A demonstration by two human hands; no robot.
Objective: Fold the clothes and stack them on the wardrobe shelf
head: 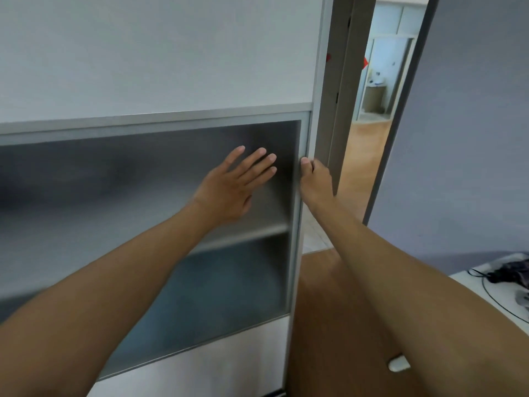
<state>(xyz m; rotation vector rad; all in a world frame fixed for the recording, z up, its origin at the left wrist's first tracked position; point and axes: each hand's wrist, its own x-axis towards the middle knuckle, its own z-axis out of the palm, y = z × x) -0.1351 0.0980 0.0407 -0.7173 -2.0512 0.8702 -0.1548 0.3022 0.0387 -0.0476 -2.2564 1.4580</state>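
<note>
The main risk is to the right hand (315, 179). It grips the upright edge frame (297, 224) of the wardrobe door (160, 67), thumb on the front face and the other fingers curled round the side towards the door jamb (337, 110) at 3 o'clock. If the door slides that way, those fingers could be pinched between frame and jamb. A second risk is the left hand (232, 190): hard pressure on the frosted panel (128, 196) could flex it or skew the door in its track, so it jams instead of running freely. A slip of that flat palm would also leave the pull to 1 hand.

The left arm reaches in from 7 o'clock, with the hand wide open, its fingers straight and spread towards 1 o'clock, flat against the panel or just off it. The right arm comes from 5 o'clock, nearly straight, with its hand closed narrowly on the frame.

The shelf (246, 233) shows dimly behind the panel, at 6 o'clock from the left hand. No clothes can be made out. Judging by this, folding and stacking have not yet begun.
</note>
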